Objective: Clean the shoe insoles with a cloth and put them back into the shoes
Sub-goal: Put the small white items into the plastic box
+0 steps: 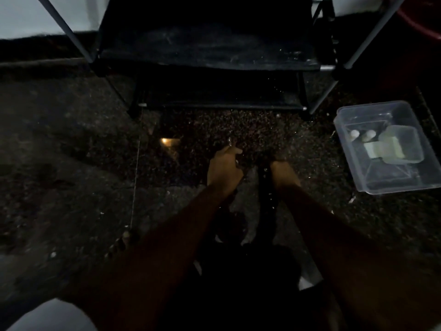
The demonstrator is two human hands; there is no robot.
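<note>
Low light over a dark speckled floor [100, 149]: we look down on a person's two bare arms stretched forward, hands side by side and close together in the middle of the view. The left hand [224, 169] is curled, thumb drawn against the bent fingers. A pale glint shows at its fingertips, but we cannot tell in this gloom whether it holds anything. The right hand [284, 174] sits just beside it, knuckles up and fingers bent down and hidden from us. It grips the far end of a long black strip [267, 199], which runs back between the forearms toward the body. We cannot tell for sure whether this is an insole. Nearer the body, between the forearms, lies a dark bundle [250, 266] with a few pale edges, too dim to make out.

Beyond the hands stands a black fabric shoe rack on grey metal tubes [210, 56], its two shelves facing us. To the right of the hands, well apart from them, a clear rectangular plastic tub [353, 163] rests on the floor with small pale items inside.
</note>
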